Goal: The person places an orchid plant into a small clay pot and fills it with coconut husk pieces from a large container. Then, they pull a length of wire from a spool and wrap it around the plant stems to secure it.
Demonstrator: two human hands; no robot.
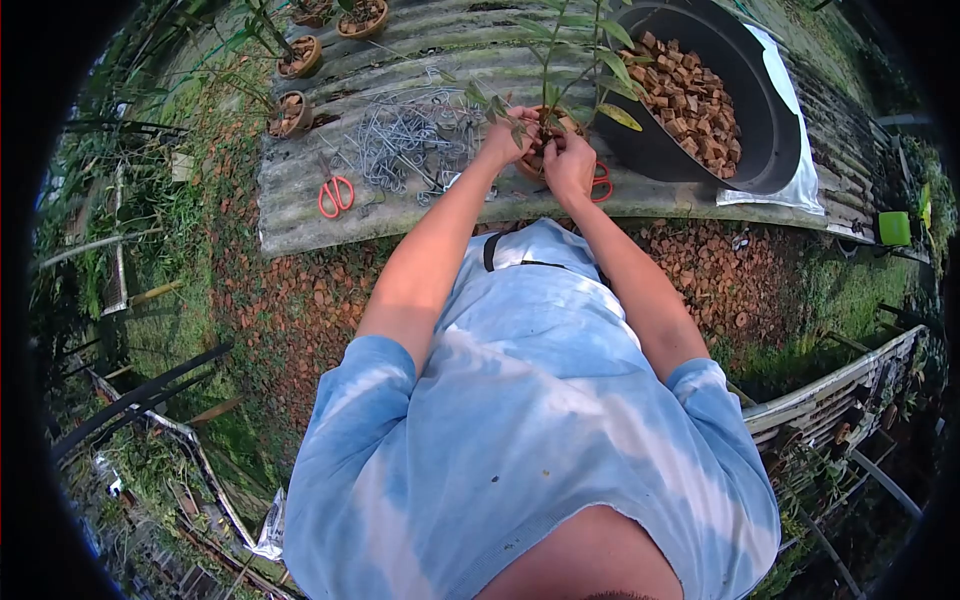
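A clay pot (529, 168) with a tall leafy plant (548, 70) stands on the corrugated sheet table in front of me. My left hand (510, 136) is at the pot's left side by the stem base, fingers bent; what they hold, if anything, is too small to tell. My right hand (569, 165) is at the pot's right side, thumb and fingers closed together near the stem base; leaves and the hand itself hide what is between them. Red-handled scissors (602, 182) lie just right of my right hand, partly hidden by it.
A large black tub (770, 125) of brown chunks (690, 105) rests on a silvery sheet (790, 190) at right. Tangled wire hooks (410, 140) and another red-handled pair of scissors (336, 195) lie at left. Several potted plants stand at the back left. A green box (894, 229) is at far right.
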